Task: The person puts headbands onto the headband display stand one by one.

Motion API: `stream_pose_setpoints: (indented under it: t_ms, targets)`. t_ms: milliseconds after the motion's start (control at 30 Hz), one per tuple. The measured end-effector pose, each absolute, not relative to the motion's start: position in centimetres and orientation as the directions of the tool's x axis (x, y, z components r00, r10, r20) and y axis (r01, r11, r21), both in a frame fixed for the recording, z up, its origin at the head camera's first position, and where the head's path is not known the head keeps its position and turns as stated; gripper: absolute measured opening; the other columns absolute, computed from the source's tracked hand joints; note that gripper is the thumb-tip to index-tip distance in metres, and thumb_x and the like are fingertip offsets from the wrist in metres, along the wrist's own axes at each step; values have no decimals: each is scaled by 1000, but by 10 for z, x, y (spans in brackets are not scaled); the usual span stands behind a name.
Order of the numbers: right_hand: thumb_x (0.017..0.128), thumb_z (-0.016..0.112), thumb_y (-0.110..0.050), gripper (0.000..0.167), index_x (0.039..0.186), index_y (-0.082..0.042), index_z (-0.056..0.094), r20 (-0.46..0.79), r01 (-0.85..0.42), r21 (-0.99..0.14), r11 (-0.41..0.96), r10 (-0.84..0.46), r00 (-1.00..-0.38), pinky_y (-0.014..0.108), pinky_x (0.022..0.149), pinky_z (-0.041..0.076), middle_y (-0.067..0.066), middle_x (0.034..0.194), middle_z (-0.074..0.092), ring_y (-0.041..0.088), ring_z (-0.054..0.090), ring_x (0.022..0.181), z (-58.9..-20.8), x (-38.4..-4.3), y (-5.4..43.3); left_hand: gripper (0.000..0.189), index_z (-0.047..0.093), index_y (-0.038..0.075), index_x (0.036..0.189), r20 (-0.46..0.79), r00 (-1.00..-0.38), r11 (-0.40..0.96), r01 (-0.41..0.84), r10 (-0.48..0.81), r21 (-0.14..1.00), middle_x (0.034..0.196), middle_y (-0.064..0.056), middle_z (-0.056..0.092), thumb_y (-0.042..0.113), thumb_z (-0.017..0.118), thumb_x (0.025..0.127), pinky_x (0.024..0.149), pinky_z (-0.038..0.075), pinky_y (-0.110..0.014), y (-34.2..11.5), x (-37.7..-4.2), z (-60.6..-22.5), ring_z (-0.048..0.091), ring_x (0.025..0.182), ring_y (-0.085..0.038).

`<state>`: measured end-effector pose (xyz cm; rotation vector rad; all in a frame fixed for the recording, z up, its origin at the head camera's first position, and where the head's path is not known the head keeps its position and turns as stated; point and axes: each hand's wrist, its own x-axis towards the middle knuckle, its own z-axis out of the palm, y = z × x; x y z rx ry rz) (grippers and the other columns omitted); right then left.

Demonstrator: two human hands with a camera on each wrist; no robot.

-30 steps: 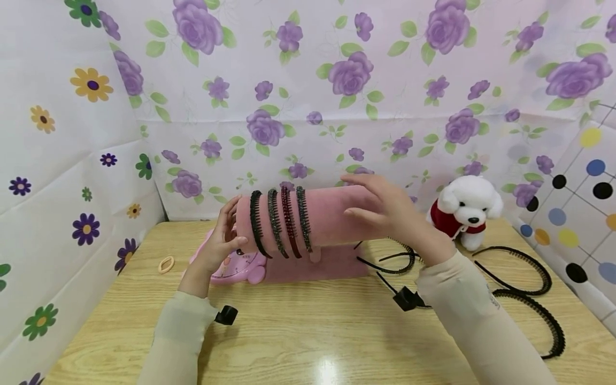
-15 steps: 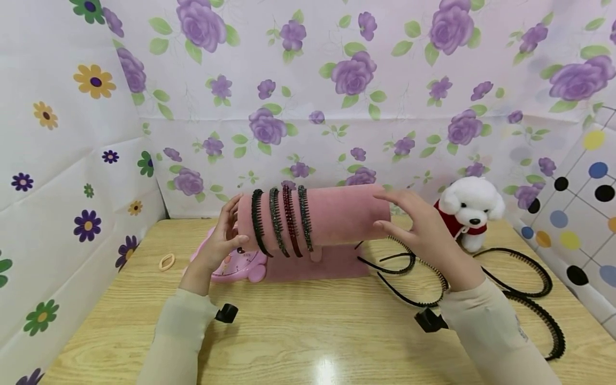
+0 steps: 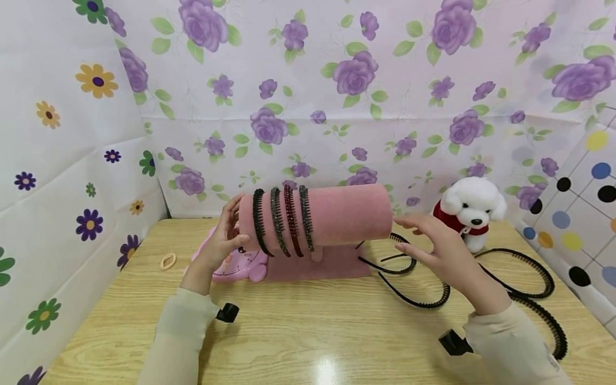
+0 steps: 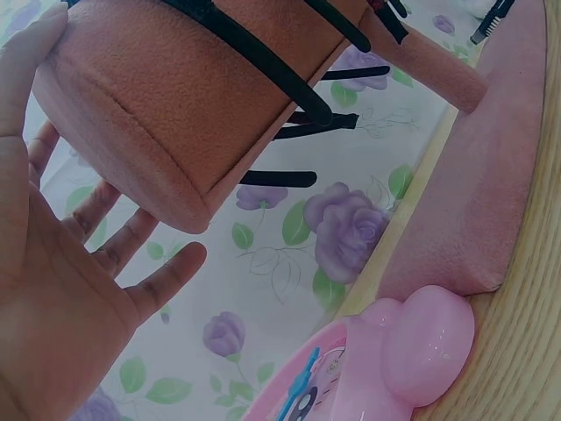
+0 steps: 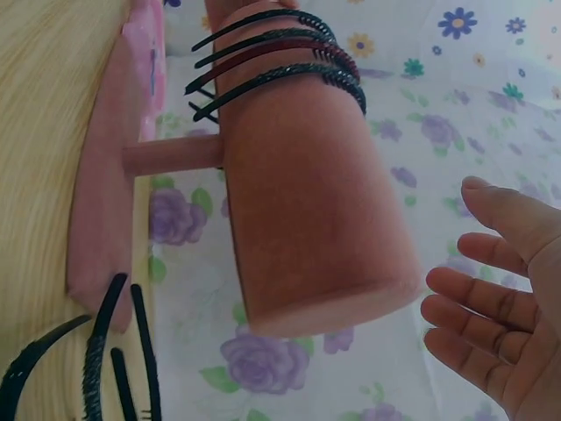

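A pink velvety headband display stand (image 3: 351, 214) has a horizontal roll on a short post above a flat base (image 3: 332, 270). Around the roll's left half sit several toothed headbands: a black one (image 3: 258, 222), a glittery grey one (image 3: 277, 222), a red one (image 3: 291, 222) and another grey one (image 3: 306, 219). My left hand (image 3: 216, 243) holds the roll's left end, thumb in front and fingers at the far side; the left wrist view shows its lower fingers (image 4: 166, 281) spread. Just off the right end, my right hand (image 3: 445, 254) holds nothing, fingers loosely extended.
Several black headbands (image 3: 544, 272) lie at the right of the wooden table. A white plush dog (image 3: 474, 200) in red sits behind them. Behind my left hand is a pink clock (image 3: 257, 272); a small tan ring (image 3: 168, 261) lies left. Floral cloth walls enclose the table.
My right hand has moved away to the right from the roll's right end, uncovering it and the headbands below. The left hand stays at the left end.
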<state>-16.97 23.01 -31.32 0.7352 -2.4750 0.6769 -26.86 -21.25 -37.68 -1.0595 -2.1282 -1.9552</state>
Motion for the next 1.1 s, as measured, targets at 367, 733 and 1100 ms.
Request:
stream_pose_setpoints:
  t_ms: [367,733,1100]
  targets:
    - [88,70,-16,36,123,-10,62,511,-567,-344,749,-357,-782,27,78,53,5,116,66,6,60,98,-335,-169,261,89,9,25,154,481,-761,-45,515,435,856,152,9,25,39,67,88,100,37,-19,-211,-269,-378,32,132,-9]
    - [87,71,-17,32,117,-9,64,393,-516,-419,747,-364,-845,24,73,53,7,114,67,-3,57,91,-348,-170,283,87,10,24,154,482,-767,-45,514,424,857,150,10,26,37,67,89,100,37,-19,-211,-269,-377,33,131,-9]
    - [90,68,-22,33,119,-7,63,257,-429,-449,784,-347,-902,26,72,51,10,112,68,19,63,92,-355,-176,301,86,10,24,154,479,-766,-34,516,428,856,151,11,26,36,66,90,101,35,-19,-212,-269,-377,32,133,-7]
